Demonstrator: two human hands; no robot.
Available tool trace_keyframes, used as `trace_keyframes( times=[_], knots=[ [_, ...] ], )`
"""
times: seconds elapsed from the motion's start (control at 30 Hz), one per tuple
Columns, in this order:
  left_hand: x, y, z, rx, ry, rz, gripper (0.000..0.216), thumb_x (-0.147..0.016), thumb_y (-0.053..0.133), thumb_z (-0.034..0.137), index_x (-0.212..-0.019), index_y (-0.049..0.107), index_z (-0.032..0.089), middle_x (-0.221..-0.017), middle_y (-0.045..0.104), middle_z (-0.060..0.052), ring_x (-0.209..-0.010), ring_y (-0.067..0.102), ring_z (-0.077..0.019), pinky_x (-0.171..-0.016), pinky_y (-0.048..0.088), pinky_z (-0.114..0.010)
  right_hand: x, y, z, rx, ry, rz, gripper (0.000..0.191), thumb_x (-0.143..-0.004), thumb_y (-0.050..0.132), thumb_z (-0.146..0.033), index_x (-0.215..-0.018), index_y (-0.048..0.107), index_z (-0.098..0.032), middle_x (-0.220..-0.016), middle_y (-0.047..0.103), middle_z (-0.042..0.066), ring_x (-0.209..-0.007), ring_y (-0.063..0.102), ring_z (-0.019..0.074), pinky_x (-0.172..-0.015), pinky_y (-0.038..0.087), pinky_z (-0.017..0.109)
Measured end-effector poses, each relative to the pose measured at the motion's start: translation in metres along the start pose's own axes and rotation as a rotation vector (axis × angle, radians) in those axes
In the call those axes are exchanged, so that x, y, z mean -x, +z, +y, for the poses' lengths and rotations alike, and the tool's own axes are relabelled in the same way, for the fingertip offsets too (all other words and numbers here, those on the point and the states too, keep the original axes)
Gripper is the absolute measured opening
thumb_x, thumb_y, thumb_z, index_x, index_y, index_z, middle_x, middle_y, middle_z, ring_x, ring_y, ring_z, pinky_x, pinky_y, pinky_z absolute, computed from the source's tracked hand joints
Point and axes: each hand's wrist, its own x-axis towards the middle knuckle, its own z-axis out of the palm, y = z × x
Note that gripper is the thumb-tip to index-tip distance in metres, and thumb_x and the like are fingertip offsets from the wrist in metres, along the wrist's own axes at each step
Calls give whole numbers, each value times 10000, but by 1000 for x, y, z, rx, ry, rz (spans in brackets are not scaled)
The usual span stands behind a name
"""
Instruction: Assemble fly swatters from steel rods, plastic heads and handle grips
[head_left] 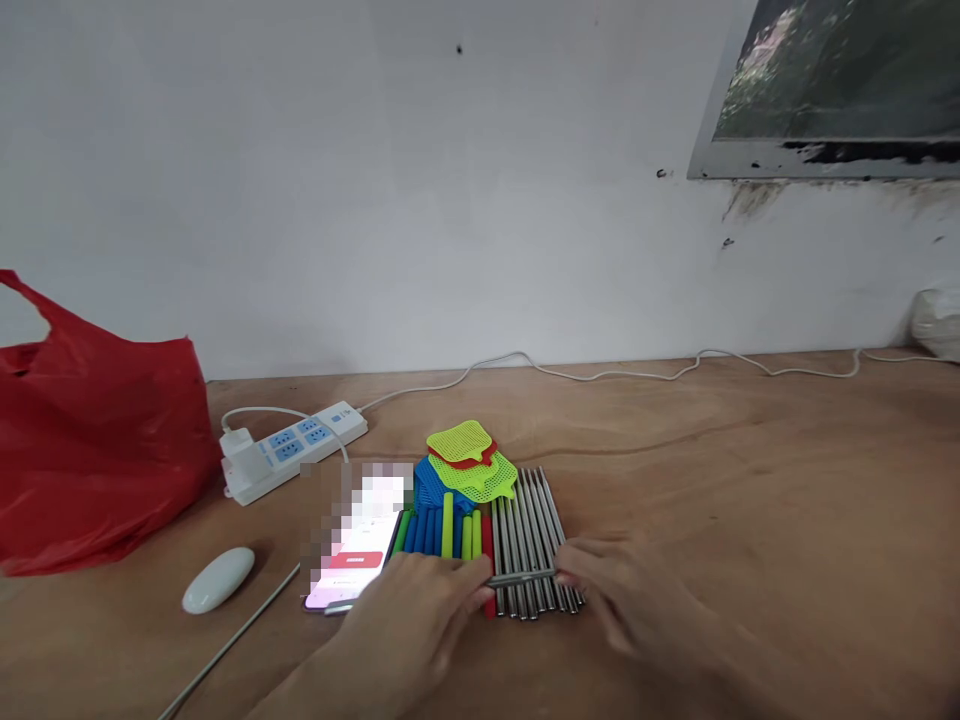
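Note:
A thin metal rod (523, 578) lies level between my two hands, above a row of similar metal tubes (536, 530). My left hand (420, 605) is closed around it, and a silvery end pokes out past its far left side. At the other end, the fingers of my right hand (600, 580) pinch the rod; that hand is slightly blurred. Just beyond my left hand lie green, blue, yellow and red plastic handles (448, 525), partly hidden by it. Perforated fly swatter heads (459, 442) in yellow, red and blue are piled behind the handles.
A lit phone (360, 560) lies left of the handles. Further left are a white power strip (300, 450) with a plugged-in adapter, a white oval mouse-like object (218, 580) and a red plastic bag (105, 450). A white cable (585, 377) runs along the wall.

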Motion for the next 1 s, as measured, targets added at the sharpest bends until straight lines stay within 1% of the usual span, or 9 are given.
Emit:
trace_keyframes(
  times=[0.1,0.17,0.37,0.47,0.53,0.7,0.83,0.9,1.0],
  knots=[
    [8,11,-11,71,-24,83,337,-1067,253,330,-933,548,234,-793,688,-35,-702,640,-230,-584,379,-287,8,-7,4,-4,96,-57,260,-980,344,-145,-756,450,-224,-702,628,12,-573,547,155,-534,288,273],
    [10,16,-14,94,-16,91,357,-1071,237,352,-957,554,234,-806,690,-36,-713,637,-223,-604,394,-284,12,-9,4,12,117,-83,256,-1001,335,-164,-779,445,-226,-718,641,11,-574,560,159,-535,293,277],
    [6,8,-8,41,-14,3,331,-1062,260,306,-946,559,226,-834,705,-45,-703,634,-248,-578,358,-306,11,-9,5,213,-15,-195,158,-912,409,-77,-862,484,-206,-752,691,26,-537,603,184,-483,192,316],
    [3,3,-2,12,11,4,309,-1066,281,300,-976,567,223,-874,717,-45,-712,647,-256,-572,347,-311,6,-10,-1,295,-54,-252,85,-955,455,-172,-888,495,-206,-721,691,12,-500,607,192,-467,136,328],
    [0,1,3,-16,35,9,279,-1064,303,290,-990,564,222,-873,721,-43,-715,659,-262,-560,336,-314,2,-9,-10,297,-48,-241,84,-973,503,-263,-908,494,-210,-744,703,5,-518,627,199,-465,118,327],
    [-3,-3,12,-57,81,-18,227,-1038,353,242,-881,516,226,-771,695,-24,-626,647,-259,-492,248,-321,-7,0,-24,299,-25,-215,117,-888,540,-116,-894,498,-225,-724,706,-27,-492,603,168,-453,98,332],
    [4,-3,7,-19,56,-16,231,-1038,346,255,-866,500,236,-797,701,-17,-636,646,-250,-500,236,-317,-5,0,-19,238,-26,-249,137,-833,570,-118,-894,519,-229,-708,708,-37,-471,574,141,-453,100,320],
    [9,-2,2,-8,13,-4,230,-1039,338,249,-895,517,240,-838,711,-19,-670,652,-248,-518,251,-310,-1,0,-14,242,1,-259,122,-844,554,-114,-884,521,-224,-714,713,-27,-472,570,139,-460,100,319],
    [14,1,-5,9,-10,-10,267,-1052,303,269,-937,542,245,-857,713,-25,-686,645,-243,-530,263,-302,3,-2,-12,239,44,-250,107,-923,478,-133,-860,506,-214,-729,714,-7,-489,578,147,-478,112,318]
  ],
)
